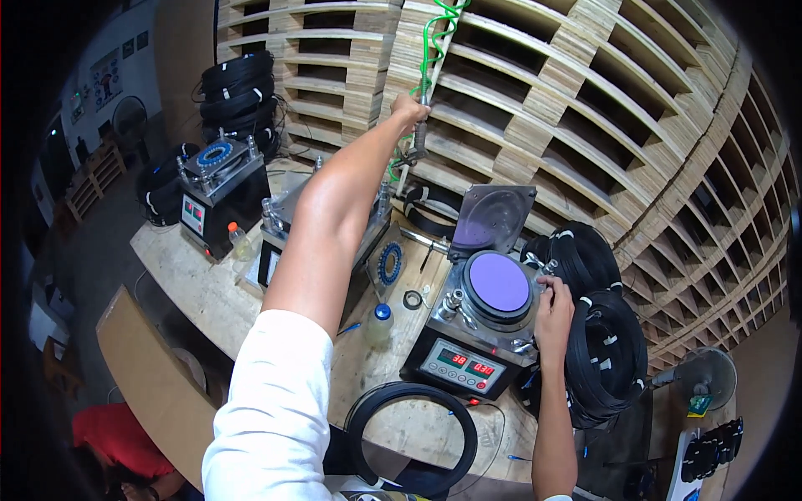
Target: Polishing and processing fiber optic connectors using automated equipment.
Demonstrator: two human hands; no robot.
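My left arm stretches far forward across the bench. At its end my left hand (408, 109) is closed on a metal air gun (420, 140), which hangs from a green coiled hose (428, 42) in front of the pallets. My right hand (554, 316) lies at the right edge of a polishing machine (458, 365), fingers slightly bent and apart, just below a metal corner clamp (549, 267). On top of this machine sits a round purple polishing pad (499, 281). Its metal lid (491, 219) stands raised behind the pad. Lit red digits show on the front panel.
Black cable coils (606, 351) stack right of the machine; another coil (355, 430) lies in front. A blue-capped bottle (380, 327), a tape roll (412, 299) and a round blue-ringed fixture (390, 263) stand left. Another machine (219, 196) is farther left. Wooden pallets (535, 100) rise behind.
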